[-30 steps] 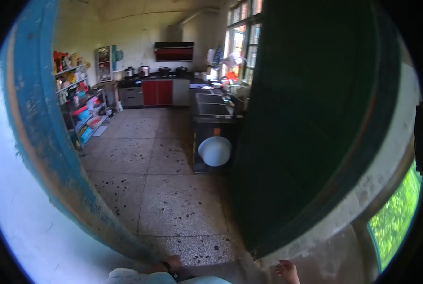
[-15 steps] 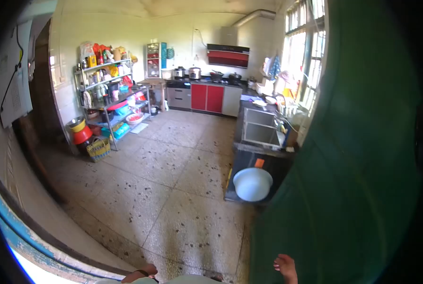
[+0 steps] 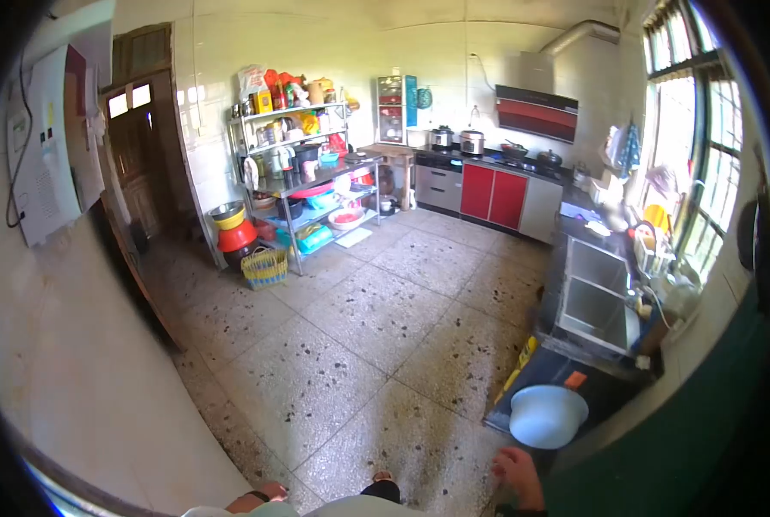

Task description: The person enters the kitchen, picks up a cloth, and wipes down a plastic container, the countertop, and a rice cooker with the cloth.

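At the bottom edge, left of centre, my left hand [image 3: 272,492] hangs low beside my body, with a dark band at the wrist; its fingers are too small and blurred to read. My right hand [image 3: 516,470] is raised at the lower right, fingers loosely apart and holding nothing. Just above it in view is a light blue basin [image 3: 549,417] at the end of the dark counter. One of my feet [image 3: 383,476] shows on the speckled floor [image 3: 359,362] between the hands.
A metal shelf [image 3: 294,191] with containers stands at the left, a woven basket [image 3: 265,269] by its foot. Red cabinets [image 3: 493,195] line the back. A double sink [image 3: 598,293] is in the right counter. The green door [image 3: 695,448] is at lower right.
The view has moved through the doorway into the kitchen and turned left. The basin, counter and shelf look nearer and sit farther right. My right hand stays raised and empty.
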Demonstrator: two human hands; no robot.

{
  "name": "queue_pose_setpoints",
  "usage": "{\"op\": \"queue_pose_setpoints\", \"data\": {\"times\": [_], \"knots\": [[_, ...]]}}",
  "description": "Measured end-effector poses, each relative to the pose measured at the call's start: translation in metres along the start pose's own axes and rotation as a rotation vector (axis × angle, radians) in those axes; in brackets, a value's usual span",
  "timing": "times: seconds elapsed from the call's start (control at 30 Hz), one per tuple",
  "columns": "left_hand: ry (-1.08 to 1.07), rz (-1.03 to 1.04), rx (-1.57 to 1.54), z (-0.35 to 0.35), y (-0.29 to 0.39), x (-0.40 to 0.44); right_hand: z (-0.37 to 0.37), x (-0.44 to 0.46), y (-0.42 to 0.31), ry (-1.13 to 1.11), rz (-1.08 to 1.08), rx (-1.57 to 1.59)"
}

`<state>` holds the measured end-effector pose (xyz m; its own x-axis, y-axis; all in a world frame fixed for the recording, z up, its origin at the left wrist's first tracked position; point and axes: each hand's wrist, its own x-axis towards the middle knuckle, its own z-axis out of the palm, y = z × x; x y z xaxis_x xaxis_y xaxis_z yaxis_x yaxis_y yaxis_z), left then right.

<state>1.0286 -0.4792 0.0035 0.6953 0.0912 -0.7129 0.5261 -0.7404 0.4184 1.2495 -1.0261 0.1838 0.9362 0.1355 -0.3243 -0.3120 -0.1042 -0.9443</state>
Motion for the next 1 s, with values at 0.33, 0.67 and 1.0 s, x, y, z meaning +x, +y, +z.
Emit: {"op": "queue_pose_setpoints", "data": {"times": [0.33,0.67,1.0], "knots": [[0.259,0.041,-0.210,-0.117,0.097,0.170,0.048,0.180,-0.130,-0.048,-0.084,-0.055],[0.273,-0.016,-0.294,-0.194,0.182,0.265,0.072,0.402,-0.183,-0.224,-0.027,-0.042],[0.281,-0.141,-0.192,-0.296,0.188,0.306,0.060,0.591,-0.250,-0.193,-0.105,-0.074]]}}
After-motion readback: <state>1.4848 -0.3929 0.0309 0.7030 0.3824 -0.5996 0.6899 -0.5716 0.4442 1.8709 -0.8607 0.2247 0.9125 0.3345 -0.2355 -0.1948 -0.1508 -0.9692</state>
